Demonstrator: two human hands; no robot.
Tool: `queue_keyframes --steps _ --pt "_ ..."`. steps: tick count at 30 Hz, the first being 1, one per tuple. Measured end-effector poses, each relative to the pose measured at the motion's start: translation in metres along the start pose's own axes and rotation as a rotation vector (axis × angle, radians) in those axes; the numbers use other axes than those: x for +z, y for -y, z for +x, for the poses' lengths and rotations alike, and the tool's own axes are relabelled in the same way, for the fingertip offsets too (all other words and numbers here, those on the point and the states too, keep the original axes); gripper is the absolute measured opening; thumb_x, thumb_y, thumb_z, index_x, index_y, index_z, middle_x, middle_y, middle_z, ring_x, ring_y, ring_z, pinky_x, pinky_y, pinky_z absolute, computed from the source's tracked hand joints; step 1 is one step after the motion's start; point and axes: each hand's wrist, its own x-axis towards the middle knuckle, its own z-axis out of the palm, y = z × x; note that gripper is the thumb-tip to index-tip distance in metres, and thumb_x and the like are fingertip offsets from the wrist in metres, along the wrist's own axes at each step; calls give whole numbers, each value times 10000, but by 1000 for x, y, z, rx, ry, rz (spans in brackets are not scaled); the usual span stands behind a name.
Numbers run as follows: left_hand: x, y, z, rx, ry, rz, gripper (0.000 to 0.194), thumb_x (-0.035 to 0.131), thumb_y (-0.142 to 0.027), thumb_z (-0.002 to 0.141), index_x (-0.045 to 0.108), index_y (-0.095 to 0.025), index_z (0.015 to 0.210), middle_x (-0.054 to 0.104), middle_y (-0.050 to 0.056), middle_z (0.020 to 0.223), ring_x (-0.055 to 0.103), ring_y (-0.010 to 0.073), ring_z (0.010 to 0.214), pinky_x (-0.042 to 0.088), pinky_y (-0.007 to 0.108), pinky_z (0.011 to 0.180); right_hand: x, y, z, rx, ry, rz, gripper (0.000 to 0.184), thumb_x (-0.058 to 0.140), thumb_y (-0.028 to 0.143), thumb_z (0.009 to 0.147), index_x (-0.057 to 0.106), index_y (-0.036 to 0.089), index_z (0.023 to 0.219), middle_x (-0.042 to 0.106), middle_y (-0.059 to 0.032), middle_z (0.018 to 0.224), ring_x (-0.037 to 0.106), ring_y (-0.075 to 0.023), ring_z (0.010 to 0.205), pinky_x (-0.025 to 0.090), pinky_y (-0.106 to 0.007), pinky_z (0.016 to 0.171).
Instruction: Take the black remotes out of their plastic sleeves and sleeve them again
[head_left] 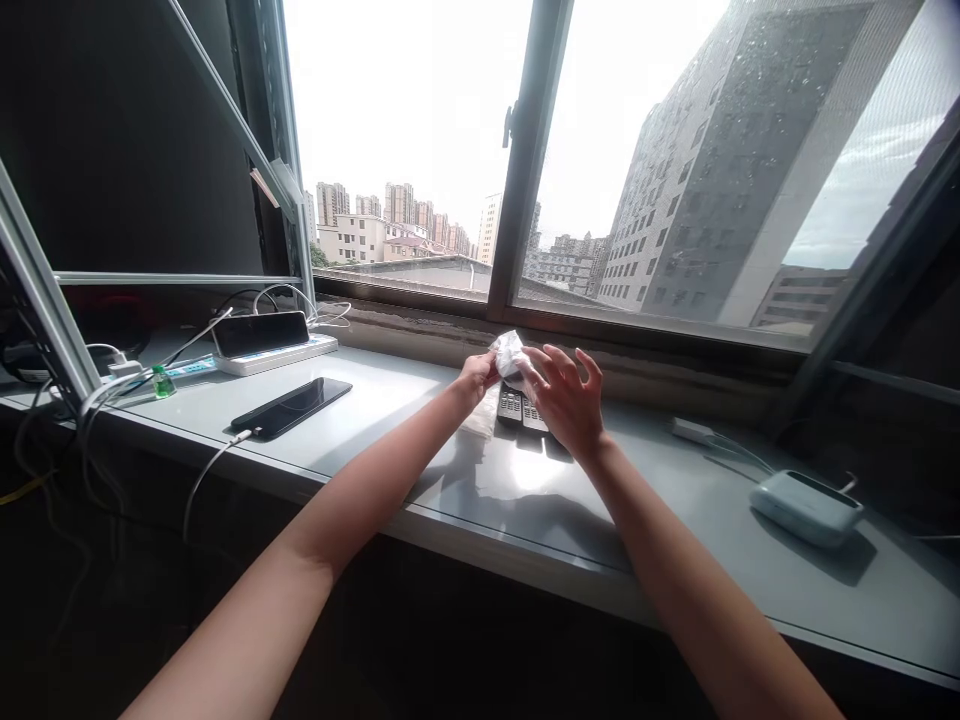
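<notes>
Between hands [480,375] [564,400], both pinching it: crumpled white tissue [508,352], above dark remotes [523,410].

A single head-worn camera looks forward and down over a gray bench [525,520] set against a window [405,130], both forearms reaching in from the lower edge. The wide view takes in the hands at middle distance, near the center, and faces out through the glass to distant buildings [397,205].
</notes>
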Motion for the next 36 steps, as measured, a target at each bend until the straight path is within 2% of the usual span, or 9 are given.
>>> queue_keyframes --steps 4,7,10,16,20,24,28,33,36 --pt "-1 1 -1 -11 -56 22 107 630 -155 899 698 -73 901 669 60 633 613 118 506 513 212 549 -1 1 0 -36 11 9 201 567 164 968 698 295 1044 664 4 1236 531 -227 1166 253 -442 1061" --pt "-3 -2 -4 8 -103 19 97 633 -160 896 688 -81 887 661 58 613 614 126 500 515 221 549 0 4 -1 -74 -35 -11 188 563 156 968 708 274 983 690 8 1173 552 -213 1116 240 -414 1058" --pt "-3 -7 -7 40 -133 -18 100 615 -163 908 678 -86 907 660 53 621 630 133 526 529 229 570 0 5 -2 -48 -60 -12 166 575 177 964 710 273 964 696 8 1149 554 -210 1095 228 -407 1051" --pt "-3 -10 -7 27 -229 -29 167 520 -122 937 678 -102 985 650 54 624 648 155 569 546 249 590 2 4 -5 6 -2 54 135 607 203 946 703 286 902 671 7 1192 529 -218 1133 210 -421 1048" --pt "-4 -12 -7 28 -248 -19 195 508 -90 922 686 -83 1001 660 67 642 653 166 571 553 261 592 4 3 -5 19 -7 69 181 619 235 942 694 270 781 667 7 1185 529 -217 1119 195 -427 1053" --pt "-2 -15 -11 21 -270 -38 220 483 -62 924 690 -65 998 646 57 616 642 156 545 550 251 583 5 3 -5 16 -15 83 234 601 237 953 693 262 739 661 1 1192 524 -225 1121 194 -439 1052" --pt "-2 -16 -10 8 -305 -47 210 482 -77 938 688 -61 977 618 43 576 614 144 502 538 245 563 4 3 -5 5 -10 33 235 596 248 954 695 259 741 668 1 1200 523 -224 1124 199 -438 1065" --pt "-8 -21 -4 -30 -258 -54 173 544 -178 946 685 -81 968 635 54 591 621 157 504 529 253 548 2 4 -4 -2 9 -11 139 621 230 937 710 288 848 673 8 1196 538 -218 1112 206 -440 1066" --pt "-12 -25 -1 -21 -287 -66 131 573 -149 930 674 -80 975 622 34 574 594 130 475 522 231 538 1 7 -2 -1 5 -9 155 590 202 949 702 294 892 667 6 1211 539 -206 1119 204 -439 1076"
